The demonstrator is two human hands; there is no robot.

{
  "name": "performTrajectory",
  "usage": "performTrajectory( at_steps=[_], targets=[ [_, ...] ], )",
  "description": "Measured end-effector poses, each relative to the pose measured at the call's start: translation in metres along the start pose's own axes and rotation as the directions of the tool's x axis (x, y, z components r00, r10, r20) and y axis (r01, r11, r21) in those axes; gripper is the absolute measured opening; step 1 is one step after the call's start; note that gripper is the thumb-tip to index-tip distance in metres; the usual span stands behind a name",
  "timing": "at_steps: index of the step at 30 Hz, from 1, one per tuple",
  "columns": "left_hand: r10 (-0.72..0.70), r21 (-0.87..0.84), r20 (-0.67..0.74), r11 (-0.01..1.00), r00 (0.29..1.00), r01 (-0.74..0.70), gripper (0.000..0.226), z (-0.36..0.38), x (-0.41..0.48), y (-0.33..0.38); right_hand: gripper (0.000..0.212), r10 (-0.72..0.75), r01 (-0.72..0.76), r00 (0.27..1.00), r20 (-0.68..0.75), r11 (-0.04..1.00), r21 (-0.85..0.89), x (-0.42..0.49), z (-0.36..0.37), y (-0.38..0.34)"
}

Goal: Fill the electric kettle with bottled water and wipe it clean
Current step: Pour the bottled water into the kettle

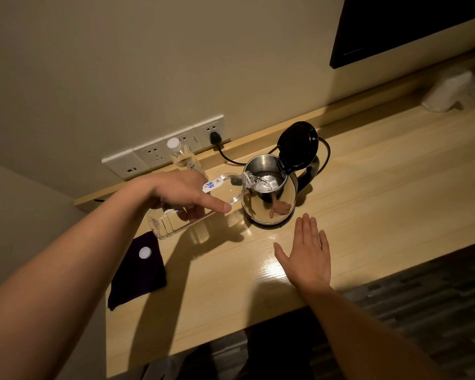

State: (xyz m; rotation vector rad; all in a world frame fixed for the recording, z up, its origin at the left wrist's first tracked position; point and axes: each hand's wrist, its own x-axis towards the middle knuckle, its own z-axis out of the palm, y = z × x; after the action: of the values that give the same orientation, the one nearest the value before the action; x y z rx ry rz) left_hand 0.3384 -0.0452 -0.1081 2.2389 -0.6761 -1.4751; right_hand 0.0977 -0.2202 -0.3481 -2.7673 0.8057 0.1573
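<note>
A steel electric kettle [269,207] stands on the wooden counter with its black lid [299,144] flipped up. My left hand [184,196] grips a clear water bottle [225,192] tipped on its side, its mouth over the kettle's opening, and water runs in. Flat on the counter just in front of the kettle lies my right hand [307,253], fingers apart, holding nothing. A dark purple cloth [137,272] lies at the left of the counter with the white bottle cap [144,253] on it.
A second capped bottle [183,157] stands by the wall sockets [159,153]. The kettle's black cord [325,154] runs to a plug [214,138] there. White paper cups [444,91] lie at the far right. A dark screen [406,26] hangs above.
</note>
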Motion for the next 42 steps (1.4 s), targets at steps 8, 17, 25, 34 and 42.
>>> performTrajectory(
  at_steps=[8,17,25,34,42],
  targets=[
    [-0.065,0.062,0.002,0.996,0.998,0.065,0.098,-0.002,0.007,-0.004,0.093,-0.003,0.003,1.000,0.004,1.000,0.010,0.000,-0.001,0.000],
    [-0.086,0.110,0.038,0.991,0.996,0.081,0.106,-0.004,0.006,0.003,0.093,0.001,-0.001,1.000,0.003,1.000,0.009,0.000,-0.001,0.000],
    [-0.113,0.181,0.034,0.978,0.993,0.105,0.111,-0.009,0.007,0.006,0.094,0.001,-0.001,1.000,0.005,1.000,0.008,0.000,-0.001,0.000],
    [-0.184,0.223,0.036,0.960,0.982,0.172,0.116,-0.013,0.007,0.015,0.093,-0.001,0.001,1.000,0.000,1.000,0.015,0.000,-0.002,0.000],
    [-0.191,0.170,0.059,0.969,0.980,0.178,0.116,-0.018,0.006,0.030,0.094,-0.003,0.003,1.000,0.010,1.000,0.022,0.000,-0.004,-0.001]
  ],
)
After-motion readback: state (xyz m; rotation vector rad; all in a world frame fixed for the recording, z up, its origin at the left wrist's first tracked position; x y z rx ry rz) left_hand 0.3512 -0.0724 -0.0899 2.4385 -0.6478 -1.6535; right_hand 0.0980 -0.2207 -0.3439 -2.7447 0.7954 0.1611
